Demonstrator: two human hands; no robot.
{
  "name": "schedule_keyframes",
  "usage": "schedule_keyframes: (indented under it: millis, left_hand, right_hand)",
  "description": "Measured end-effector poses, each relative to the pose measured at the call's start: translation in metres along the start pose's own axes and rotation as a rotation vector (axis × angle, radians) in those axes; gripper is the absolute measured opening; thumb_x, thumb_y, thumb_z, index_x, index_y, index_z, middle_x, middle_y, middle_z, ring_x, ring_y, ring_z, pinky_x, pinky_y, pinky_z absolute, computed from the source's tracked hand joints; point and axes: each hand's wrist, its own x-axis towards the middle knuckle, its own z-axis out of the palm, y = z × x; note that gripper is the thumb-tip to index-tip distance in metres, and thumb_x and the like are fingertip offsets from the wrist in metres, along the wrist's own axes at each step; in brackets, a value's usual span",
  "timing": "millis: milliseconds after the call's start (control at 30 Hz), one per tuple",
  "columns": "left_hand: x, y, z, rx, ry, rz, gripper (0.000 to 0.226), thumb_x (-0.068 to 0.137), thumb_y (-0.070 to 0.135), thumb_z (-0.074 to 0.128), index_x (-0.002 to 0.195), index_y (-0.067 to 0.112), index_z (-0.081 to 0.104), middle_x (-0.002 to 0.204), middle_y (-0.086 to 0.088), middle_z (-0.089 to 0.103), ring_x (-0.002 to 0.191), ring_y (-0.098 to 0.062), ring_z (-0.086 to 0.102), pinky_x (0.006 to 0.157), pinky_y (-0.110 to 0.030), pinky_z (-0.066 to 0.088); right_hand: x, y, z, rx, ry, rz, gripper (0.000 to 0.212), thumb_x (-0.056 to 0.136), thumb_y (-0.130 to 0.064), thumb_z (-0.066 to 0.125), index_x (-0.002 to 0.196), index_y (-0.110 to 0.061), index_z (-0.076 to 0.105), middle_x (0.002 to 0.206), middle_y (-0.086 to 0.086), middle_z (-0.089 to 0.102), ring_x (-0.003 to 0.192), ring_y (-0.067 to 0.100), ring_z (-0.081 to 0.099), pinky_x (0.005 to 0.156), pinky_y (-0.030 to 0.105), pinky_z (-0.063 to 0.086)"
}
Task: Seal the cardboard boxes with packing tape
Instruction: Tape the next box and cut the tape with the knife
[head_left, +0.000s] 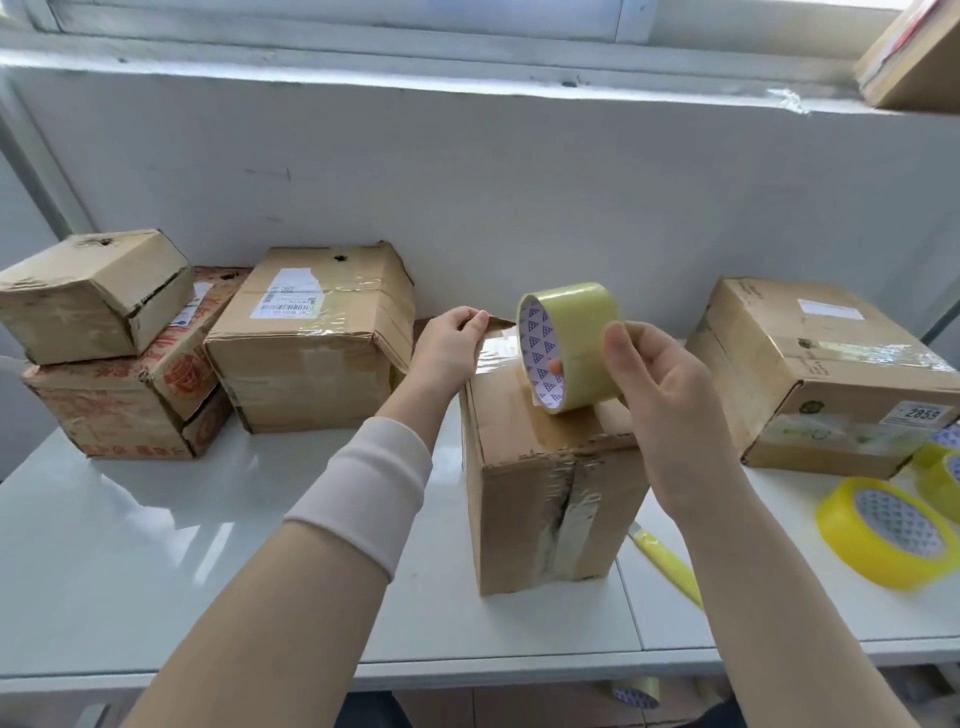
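On my feed the right hand (660, 384) grips the tape roll (571, 343), thumb over the outer face and a fingertip showing through the core, and holds it tilted just above the top of the middle box (550, 483). A strip of clear tape (493, 353) runs from the roll across the box top toward the left hand (452, 338), whose fingers and thumb are curled and pinch the far top edge of that box. Whether they also hold the tape end I cannot tell. The box stands upright near the front of the white table (156, 519), its near face patched with old, wrinkled tape. To its left are three more boxes: a labelled box (311, 338) against the wall, and a small box (93, 296) resting tilted on a red-printed box (130, 400). To the right sits a wide box (821, 364), already taped. Just in front of it lie two spare yellow rolls (893, 530), one cut off by the frame edge. A yellow-handled knife (670, 566) lies on the table beside the middle box, partly under my right forearm.
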Motion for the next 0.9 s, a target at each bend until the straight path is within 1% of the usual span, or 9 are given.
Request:
schedule_keyframes:
  millis: [167, 333, 500, 567, 633, 700, 767, 833, 900]
  left_hand:
    - [0.001, 0.002, 0.001, 0.044, 0.036, -0.006, 0.021, 0.100, 0.026, 0.044, 0.092, 0.014, 0.059, 0.076, -0.002, 0.054, 0.065, -0.013, 0.044, 0.056, -0.022, 0.033]
    - [0.004, 0.000, 0.001, 0.070, 0.066, -0.009, 0.023, 0.100, 0.027, 0.045, 0.097, 0.012, 0.062, 0.075, 0.003, 0.054, 0.078, -0.016, 0.047, 0.059, -0.021, 0.034]
    - [-0.002, 0.004, 0.003, 0.138, 0.079, 0.004, 0.026, 0.100, 0.027, 0.044, 0.105, 0.012, 0.064, 0.089, -0.001, 0.059, 0.084, -0.017, 0.050, 0.067, -0.027, 0.037]
    - [-0.007, 0.010, 0.002, 0.139, 0.057, 0.015, 0.027, 0.101, 0.025, 0.042, 0.114, 0.011, 0.061, 0.102, -0.004, 0.062, 0.093, -0.017, 0.053, 0.076, -0.026, 0.041]
    - [-0.021, 0.014, -0.003, 0.111, 0.002, 0.078, 0.032, 0.101, 0.023, 0.042, 0.130, 0.012, 0.051, 0.131, -0.009, 0.053, 0.117, -0.020, 0.050, 0.101, -0.033, 0.041]
    - [-0.044, 0.012, -0.006, 0.210, -0.079, 0.268, 0.041, 0.099, 0.026, 0.045, 0.139, 0.018, 0.042, 0.152, -0.008, 0.029, 0.142, -0.021, 0.023, 0.117, -0.041, 0.019]
    - [-0.067, 0.006, -0.007, 0.293, -0.198, 0.461, 0.044, 0.099, 0.035, 0.040, 0.142, 0.025, 0.038, 0.155, 0.006, 0.019, 0.143, 0.001, -0.001, 0.118, -0.034, 0.001]
    - [-0.077, 0.005, -0.007, 0.285, -0.261, 0.502, 0.045, 0.100, 0.034, 0.035, 0.145, 0.026, 0.033, 0.148, 0.016, 0.025, 0.134, 0.018, 0.005, 0.118, -0.035, 0.002]
    - [-0.073, 0.008, -0.007, 0.239, -0.254, 0.438, 0.043, 0.103, 0.022, 0.034, 0.145, 0.025, 0.033, 0.147, 0.011, 0.035, 0.138, 0.001, 0.023, 0.117, -0.042, 0.015]
  right_hand:
    - [-0.001, -0.009, 0.005, -0.071, -0.084, 0.061, 0.016, 0.081, -0.037, 0.060, 0.089, -0.023, 0.058, 0.068, -0.014, 0.071, 0.061, -0.002, 0.065, 0.055, 0.008, 0.046]
    - [-0.023, -0.039, -0.002, -0.071, 0.037, 0.046, 0.046, 0.064, -0.064, 0.056, 0.078, -0.021, 0.066, 0.064, -0.005, 0.072, 0.057, 0.008, 0.068, 0.050, 0.018, 0.051]
    - [-0.065, -0.030, -0.007, 0.052, 0.050, 0.067, 0.041, 0.067, -0.051, 0.055, 0.090, -0.018, 0.061, 0.072, -0.008, 0.073, 0.065, 0.002, 0.068, 0.056, 0.006, 0.047]
    - [-0.066, -0.024, -0.004, 0.052, 0.057, 0.056, 0.040, 0.071, -0.050, 0.051, 0.089, -0.015, 0.060, 0.065, -0.009, 0.071, 0.059, 0.000, 0.066, 0.055, 0.005, 0.045]
    - [-0.067, -0.020, -0.004, 0.059, 0.039, 0.037, 0.042, 0.078, -0.052, 0.049, 0.092, -0.014, 0.060, 0.065, -0.011, 0.070, 0.061, -0.002, 0.065, 0.059, 0.004, 0.045]
    - [-0.070, -0.011, -0.008, 0.056, -0.028, -0.015, 0.043, 0.087, -0.051, 0.052, 0.098, -0.010, 0.059, 0.074, -0.009, 0.071, 0.075, 0.001, 0.067, 0.068, 0.007, 0.048]
    - [-0.075, -0.004, -0.012, 0.046, -0.082, -0.037, 0.040, 0.085, -0.045, 0.054, 0.102, -0.009, 0.059, 0.083, -0.007, 0.072, 0.087, 0.007, 0.067, 0.075, 0.012, 0.049]
    - [-0.074, 0.001, -0.012, 0.027, -0.084, -0.023, 0.029, 0.082, -0.041, 0.055, 0.096, -0.018, 0.064, 0.085, -0.007, 0.072, 0.089, 0.010, 0.067, 0.074, 0.014, 0.051]
    - [-0.069, 0.001, -0.009, -0.016, -0.059, 0.000, 0.017, 0.079, -0.042, 0.058, 0.081, -0.030, 0.070, 0.082, -0.009, 0.073, 0.089, 0.009, 0.067, 0.075, 0.015, 0.051]
